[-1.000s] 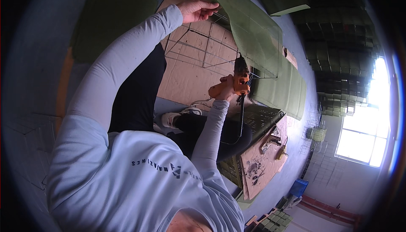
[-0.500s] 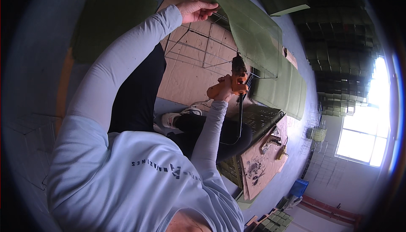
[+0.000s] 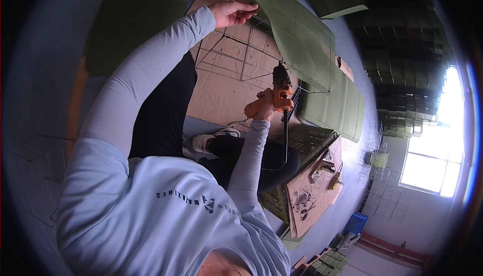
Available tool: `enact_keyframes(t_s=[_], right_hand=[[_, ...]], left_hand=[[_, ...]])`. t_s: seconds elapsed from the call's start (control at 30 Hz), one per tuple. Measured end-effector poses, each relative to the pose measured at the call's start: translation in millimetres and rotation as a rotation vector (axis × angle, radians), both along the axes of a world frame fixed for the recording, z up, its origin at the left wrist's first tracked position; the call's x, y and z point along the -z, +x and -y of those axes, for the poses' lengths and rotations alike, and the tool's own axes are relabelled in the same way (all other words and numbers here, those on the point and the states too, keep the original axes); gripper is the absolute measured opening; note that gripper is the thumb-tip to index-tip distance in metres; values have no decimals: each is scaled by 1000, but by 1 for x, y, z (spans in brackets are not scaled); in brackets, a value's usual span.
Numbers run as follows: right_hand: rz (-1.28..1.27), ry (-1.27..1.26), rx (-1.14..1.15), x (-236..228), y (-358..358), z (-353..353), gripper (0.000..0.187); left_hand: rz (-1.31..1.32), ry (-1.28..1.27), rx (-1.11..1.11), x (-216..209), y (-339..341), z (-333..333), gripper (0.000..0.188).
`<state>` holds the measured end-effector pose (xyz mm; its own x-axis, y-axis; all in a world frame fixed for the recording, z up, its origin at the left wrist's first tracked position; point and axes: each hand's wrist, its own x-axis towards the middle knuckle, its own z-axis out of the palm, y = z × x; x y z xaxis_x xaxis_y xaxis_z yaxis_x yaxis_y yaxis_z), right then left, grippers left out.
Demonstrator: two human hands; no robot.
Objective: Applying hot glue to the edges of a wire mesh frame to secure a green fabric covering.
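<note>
My left hand (image 3: 229, 12) reaches far out and grips the top edge of a green fabric panel (image 3: 297, 39) stretched on a thin wire frame (image 3: 236, 55). My right hand (image 3: 261, 109) is closed around an orange hand tool (image 3: 279, 92). The tool has a black tip and a dark cord hanging down. Its tip points at the panel's lower edge, close to or touching the wire. Both arms wear pale grey sleeves. My legs in dark trousers and a white shoe (image 3: 204, 143) lie below the hands.
The frame lies over flat cardboard (image 3: 221, 95) on the floor. More green padded pieces (image 3: 332, 105) lie to the right, a dark green mat (image 3: 131, 24) to the left. A green crate (image 3: 307, 145) and a stained board with small tools (image 3: 312, 195) sit by my knee.
</note>
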<state>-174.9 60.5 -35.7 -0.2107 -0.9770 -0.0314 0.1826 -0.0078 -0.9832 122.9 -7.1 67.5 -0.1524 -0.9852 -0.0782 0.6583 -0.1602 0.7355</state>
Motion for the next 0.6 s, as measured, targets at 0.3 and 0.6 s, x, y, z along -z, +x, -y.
enact_keyframes(t_s=[0.3, 0.6], right_hand=[[-92, -46, -19, 0, 6, -1, 11], [-151, -51, -9, 9, 2, 1, 11]], left_hand=[[-5, 7, -2, 0, -1, 0, 16], [-6, 1, -2, 0, -1, 0, 16]])
